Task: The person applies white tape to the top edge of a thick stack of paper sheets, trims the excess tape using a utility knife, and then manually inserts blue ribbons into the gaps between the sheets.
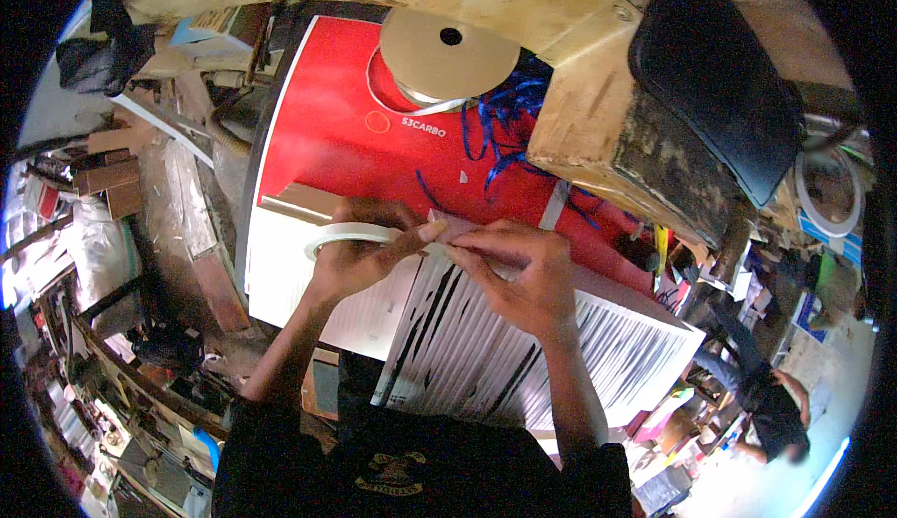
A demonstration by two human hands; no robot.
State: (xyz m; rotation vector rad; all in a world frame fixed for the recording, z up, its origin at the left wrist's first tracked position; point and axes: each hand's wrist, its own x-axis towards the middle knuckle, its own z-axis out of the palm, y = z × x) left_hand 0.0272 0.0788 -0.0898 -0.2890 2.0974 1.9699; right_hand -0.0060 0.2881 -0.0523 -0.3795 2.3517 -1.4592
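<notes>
A roll of white tape (353, 230) sits in my left hand (355, 261), with its ring running past the fingers and thumb. My left thumb presses at the upper edge of a white sheet with black stripes (476, 359), which lies slanted in front of me. Close beside it, my right hand (523, 280) is closed in a pinch at the same edge. A thin pale piece shows between the two hands; whether it is tape or the sheet's corner I cannot tell. Beneath lies a large red and white printed sheet (318, 116).
A round cardboard spool (425, 46) lies at the far side, with tangled blue ribbon (509, 121) beside it. A wooden block (589, 116) and a black padded piece (715, 88) stand at the far right. Another person (775, 411) is at the lower right. Boxes and clutter fill the left.
</notes>
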